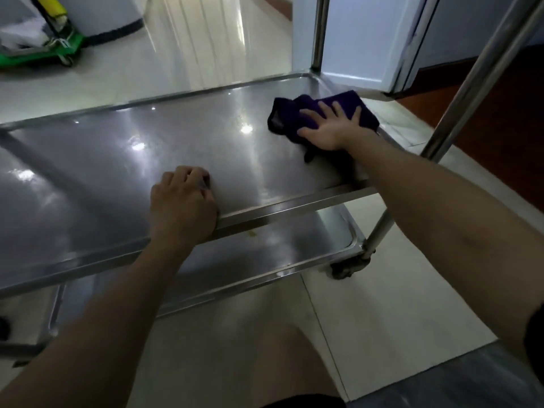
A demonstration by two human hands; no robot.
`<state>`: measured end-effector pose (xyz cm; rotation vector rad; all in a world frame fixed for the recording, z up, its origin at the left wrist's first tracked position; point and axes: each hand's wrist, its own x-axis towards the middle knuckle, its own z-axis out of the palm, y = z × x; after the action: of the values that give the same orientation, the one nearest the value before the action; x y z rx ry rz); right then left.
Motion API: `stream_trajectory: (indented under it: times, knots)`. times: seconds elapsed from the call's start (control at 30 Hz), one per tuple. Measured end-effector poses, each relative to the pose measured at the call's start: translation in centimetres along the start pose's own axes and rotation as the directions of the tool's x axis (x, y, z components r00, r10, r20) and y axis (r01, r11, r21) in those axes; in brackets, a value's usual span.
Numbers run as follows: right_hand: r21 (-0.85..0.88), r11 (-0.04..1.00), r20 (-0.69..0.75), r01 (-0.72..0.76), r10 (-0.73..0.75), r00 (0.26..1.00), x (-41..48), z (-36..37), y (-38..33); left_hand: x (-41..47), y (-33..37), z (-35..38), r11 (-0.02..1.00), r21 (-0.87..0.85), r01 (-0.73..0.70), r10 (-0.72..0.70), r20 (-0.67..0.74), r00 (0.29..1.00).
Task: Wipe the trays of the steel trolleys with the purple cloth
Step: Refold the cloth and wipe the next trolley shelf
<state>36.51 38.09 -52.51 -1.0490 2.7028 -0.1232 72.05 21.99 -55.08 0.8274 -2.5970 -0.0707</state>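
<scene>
A steel trolley fills the view, with a shiny middle tray [123, 172] and a lower tray [294, 240] beneath it. The purple cloth [294, 113] lies bunched at the tray's far right corner. My right hand [329, 128] presses flat on the cloth with fingers spread. My left hand [182, 204] rests curled over the near rim of the middle tray, gripping its edge.
Steel uprights [482, 69] rise at the right and at the far corner [319, 30]. A caster [350, 265] stands on the tiled floor. A green-based cleaning cart [53, 48] is at the far left. A white door [365, 39] stands behind. My bare knee [291, 363] is below.
</scene>
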Motion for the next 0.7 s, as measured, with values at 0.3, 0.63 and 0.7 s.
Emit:
stream_trajectory:
  times: [0.3,0.63,0.7]
  knots:
    - [0.009,0.999,0.004,0.053,-0.053,0.999,2.2,-0.4,-3.0,1.1,0.4,-0.1,0.999,-0.005,0.046,-0.046,-0.021,0.999]
    - [-0.003,0.968,-0.018,0.25,-0.25,0.968,-14.5,1.9,1.7,1.0,1.3,-0.8,0.997,-0.058,0.046,-0.047,-0.002,0.999]
    - [-0.009,0.973,-0.073,0.229,-0.229,0.971,-16.0,2.4,1.4,1.0,1.6,-0.7,0.998,-0.042,0.042,-0.042,-0.001,0.999]
